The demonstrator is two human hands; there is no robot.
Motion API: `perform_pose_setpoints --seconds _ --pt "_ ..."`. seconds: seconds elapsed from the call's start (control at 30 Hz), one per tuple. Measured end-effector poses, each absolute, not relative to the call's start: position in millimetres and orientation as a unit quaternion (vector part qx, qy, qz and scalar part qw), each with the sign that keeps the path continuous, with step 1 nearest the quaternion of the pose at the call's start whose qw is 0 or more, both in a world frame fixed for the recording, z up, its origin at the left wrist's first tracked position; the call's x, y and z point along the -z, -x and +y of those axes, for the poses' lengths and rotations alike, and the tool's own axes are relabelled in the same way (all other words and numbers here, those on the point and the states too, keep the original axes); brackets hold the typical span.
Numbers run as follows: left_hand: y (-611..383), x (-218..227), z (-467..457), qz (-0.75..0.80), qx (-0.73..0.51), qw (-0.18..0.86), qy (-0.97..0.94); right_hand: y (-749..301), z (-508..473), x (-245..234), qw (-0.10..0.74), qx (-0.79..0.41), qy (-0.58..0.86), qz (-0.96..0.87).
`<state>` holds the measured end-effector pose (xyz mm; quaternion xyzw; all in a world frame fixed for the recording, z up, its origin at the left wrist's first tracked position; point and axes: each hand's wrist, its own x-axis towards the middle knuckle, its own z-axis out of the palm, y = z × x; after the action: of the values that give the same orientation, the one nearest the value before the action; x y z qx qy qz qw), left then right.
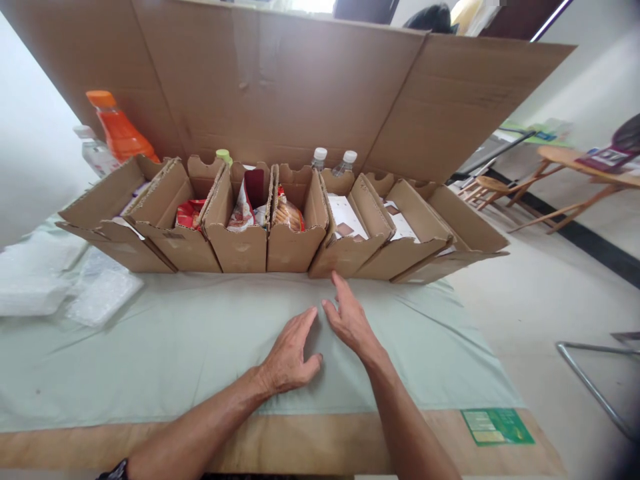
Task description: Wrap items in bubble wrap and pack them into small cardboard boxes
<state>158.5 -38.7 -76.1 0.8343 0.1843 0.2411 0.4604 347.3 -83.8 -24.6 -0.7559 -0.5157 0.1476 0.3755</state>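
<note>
My left hand (290,357) lies palm down on the pale green cloth (175,347), fingers stretched flat and holding nothing. My right hand (350,319) rests just beside it, fingers extended toward the row of cardboard bins (280,250), also holding nothing. The fingertips of both hands nearly touch. The bins stand a short way beyond the hands. Three middle bins hold snack packets: a red packet (189,213), a red and white bag (243,208) and an orange-brown packet (289,215). Bins to the right hold white cards (345,217).
A tall cardboard sheet (300,87) stands behind the bins. An orange bottle (117,130) and clear bottles (333,160) stand at the back. Clear plastic trays (100,290) lie at the left. A green label (497,427) sits on the table's front right corner. Wooden folding furniture (550,187) is at the right.
</note>
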Motion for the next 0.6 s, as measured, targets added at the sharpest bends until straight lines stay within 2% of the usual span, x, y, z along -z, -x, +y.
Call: perform_pose_setpoints --seconds 0.2,0.27,0.43,0.5,0.6 --pt "-155.7 79.3 -35.6 0.161 -0.259 0.452 -0.838 -324.6 -64.4 -49.6 0.414 -0.094 0.736 -0.527" --pt "-155.1 81.6 -34.8 0.158 -0.268 0.450 -0.837 -313.3 -40.1 -76.2 0.370 -0.081 0.741 -0.555" --pt "-157.0 74.0 -37.3 0.198 -0.287 0.480 -0.805 -299.9 19.6 -111.1 0.151 -0.054 0.805 -0.572" --pt "-155.1 61.0 -39.6 0.249 -0.328 0.485 -0.772 -296.5 24.1 -113.1 0.119 -0.042 0.819 -0.560" --pt "-140.6 35.2 -42.2 0.315 -0.422 0.455 -0.718 -284.9 -0.7 -109.1 0.129 -0.037 0.823 -0.553"
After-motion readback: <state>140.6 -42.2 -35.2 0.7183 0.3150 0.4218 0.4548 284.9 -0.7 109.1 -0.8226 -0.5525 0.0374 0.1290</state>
